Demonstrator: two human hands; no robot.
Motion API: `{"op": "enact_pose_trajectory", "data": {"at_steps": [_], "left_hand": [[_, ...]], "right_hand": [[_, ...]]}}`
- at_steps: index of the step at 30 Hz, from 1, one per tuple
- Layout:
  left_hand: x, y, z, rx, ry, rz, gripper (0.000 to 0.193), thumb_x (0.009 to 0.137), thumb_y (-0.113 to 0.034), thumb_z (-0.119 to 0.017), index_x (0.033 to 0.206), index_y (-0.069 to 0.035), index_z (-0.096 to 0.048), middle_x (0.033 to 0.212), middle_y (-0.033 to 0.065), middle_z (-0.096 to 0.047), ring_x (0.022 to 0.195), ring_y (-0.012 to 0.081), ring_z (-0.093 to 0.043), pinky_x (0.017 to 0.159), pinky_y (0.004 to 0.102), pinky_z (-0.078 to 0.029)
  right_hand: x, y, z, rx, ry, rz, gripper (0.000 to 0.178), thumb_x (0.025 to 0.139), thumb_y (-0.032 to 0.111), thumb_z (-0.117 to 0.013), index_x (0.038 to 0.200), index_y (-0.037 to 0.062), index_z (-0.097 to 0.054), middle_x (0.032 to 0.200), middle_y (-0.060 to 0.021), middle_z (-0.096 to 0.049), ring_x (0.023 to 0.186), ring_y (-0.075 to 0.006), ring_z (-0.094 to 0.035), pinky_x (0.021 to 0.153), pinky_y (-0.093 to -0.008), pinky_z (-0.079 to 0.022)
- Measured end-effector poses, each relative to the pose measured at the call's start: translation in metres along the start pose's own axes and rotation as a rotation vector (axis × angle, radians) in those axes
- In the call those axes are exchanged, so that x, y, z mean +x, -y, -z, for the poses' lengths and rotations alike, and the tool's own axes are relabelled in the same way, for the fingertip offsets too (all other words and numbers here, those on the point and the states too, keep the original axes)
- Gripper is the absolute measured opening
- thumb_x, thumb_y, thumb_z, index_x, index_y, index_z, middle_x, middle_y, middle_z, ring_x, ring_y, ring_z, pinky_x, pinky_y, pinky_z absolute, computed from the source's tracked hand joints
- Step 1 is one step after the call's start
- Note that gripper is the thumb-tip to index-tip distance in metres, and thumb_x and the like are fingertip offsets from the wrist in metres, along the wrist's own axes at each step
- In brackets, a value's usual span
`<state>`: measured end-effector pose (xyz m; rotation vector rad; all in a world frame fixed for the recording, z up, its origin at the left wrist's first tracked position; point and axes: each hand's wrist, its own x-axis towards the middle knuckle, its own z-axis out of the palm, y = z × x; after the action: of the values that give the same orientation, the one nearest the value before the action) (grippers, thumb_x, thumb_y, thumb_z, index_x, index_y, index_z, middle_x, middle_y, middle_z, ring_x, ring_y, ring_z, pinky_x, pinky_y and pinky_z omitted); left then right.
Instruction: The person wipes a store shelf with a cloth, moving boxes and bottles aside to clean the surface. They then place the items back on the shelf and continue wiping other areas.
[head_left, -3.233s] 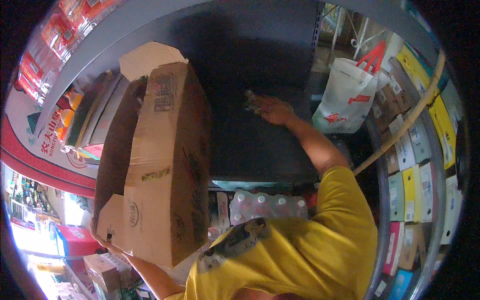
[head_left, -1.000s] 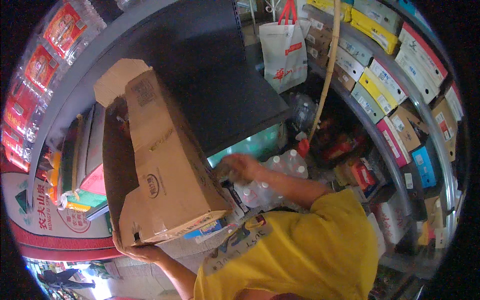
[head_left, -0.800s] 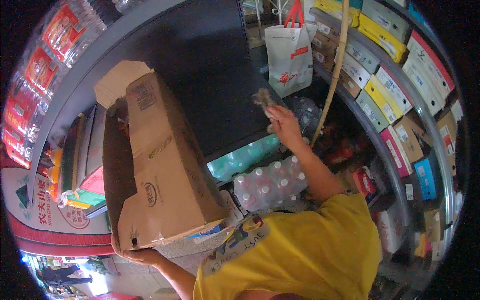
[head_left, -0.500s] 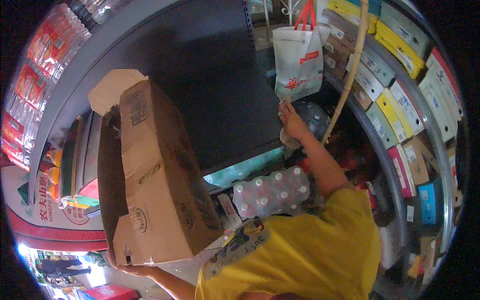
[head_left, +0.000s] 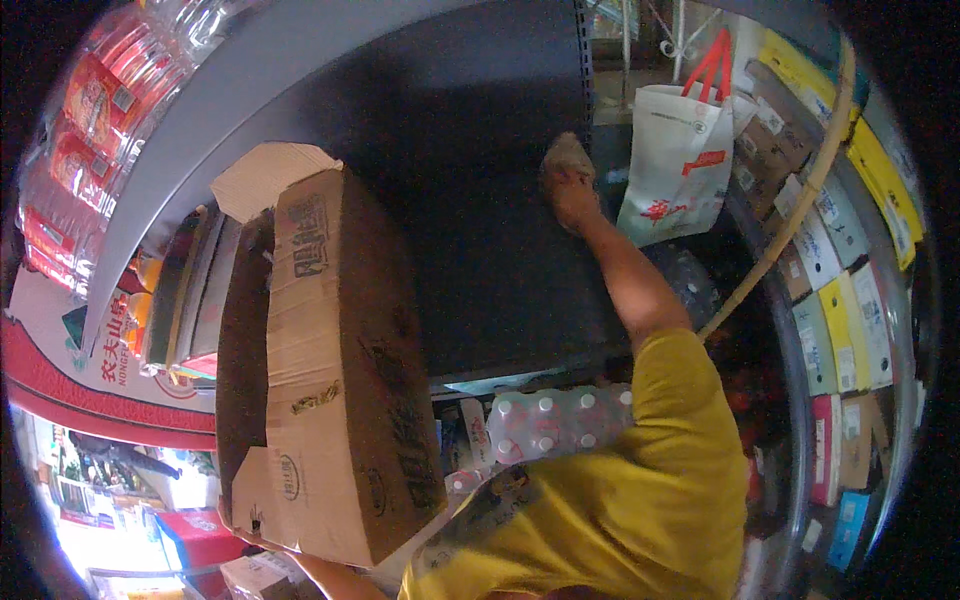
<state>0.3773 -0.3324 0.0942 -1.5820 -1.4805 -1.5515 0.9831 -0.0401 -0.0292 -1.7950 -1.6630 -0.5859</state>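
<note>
A large brown cardboard box (head_left: 300, 370) with raised flaps leans at the left, resting partly on a dark shelf board (head_left: 470, 270). My left hand (head_left: 245, 530) grips its near lower corner; most of the fingers are hidden beneath and behind it. Reaching over the board, my right hand (head_left: 574, 200) is closed on a greyish-tan rag (head_left: 567, 157) pressed to the dark surface near its right edge. The rag is slightly blurred.
A white bag (head_left: 680, 160) with red handles hangs right of the board. Bundled bottles (head_left: 545, 425) stand below it. A bamboo pole (head_left: 790, 225) slants before shelves of shoe boxes (head_left: 850, 330). Packed bottles (head_left: 95, 120) fill the far left.
My right hand has moved with the rag from beside the bag, below the board's right edge, up onto the dark board. The left hand still holds the box; the view has shifted.
</note>
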Motion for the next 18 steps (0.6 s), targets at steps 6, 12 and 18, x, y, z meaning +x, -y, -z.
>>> {"op": "enact_pose_trajectory", "data": {"at_steps": [6, 12, 18], "left_hand": [[-0.004, -0.008, 0.006, 0.0, -0.038, 0.086, 0.062, 0.086, -0.052, -0.027, 0.125, -0.005, -0.032, 0.119, 0.0158, -0.042, 0.105, 0.0295, -0.046, 0.087, 0.0452, -0.042], [-0.002, -0.001, 0.001, -0.075, -0.045, 0.122, 0.063, 0.086, -0.053, -0.024, 0.124, -0.003, -0.033, 0.118, 0.0163, -0.043, 0.104, 0.0297, -0.046, 0.087, 0.0454, -0.041], [-0.009, 0.009, 0.016, 0.023, -0.057, 0.058, 0.065, 0.086, -0.054, -0.022, 0.123, -0.002, -0.034, 0.117, 0.0169, -0.044, 0.103, 0.0298, -0.047, 0.088, 0.0457, -0.04]], "right_hand": [[0.017, -0.02, 0.013, 0.026, 0.279, -0.227, 0.036, 0.077, 0.021, -0.053, 0.111, 0.0091, -0.047, 0.105, -0.0133, -0.053, 0.099, -0.0314, -0.05, 0.077, -0.0428, -0.044], [0.015, -0.086, 0.004, -0.146, 0.381, -0.379, 0.033, 0.077, 0.019, -0.053, 0.107, 0.0042, -0.05, 0.098, -0.0169, -0.056, 0.091, -0.0326, -0.054, 0.075, -0.0394, -0.046], [0.038, 0.046, 0.041, 0.208, 0.233, 0.213, 0.036, 0.081, 0.027, -0.048, 0.114, 0.0123, -0.05, 0.115, -0.0123, -0.051, 0.106, -0.031, -0.047, 0.085, -0.0385, -0.041]]}}
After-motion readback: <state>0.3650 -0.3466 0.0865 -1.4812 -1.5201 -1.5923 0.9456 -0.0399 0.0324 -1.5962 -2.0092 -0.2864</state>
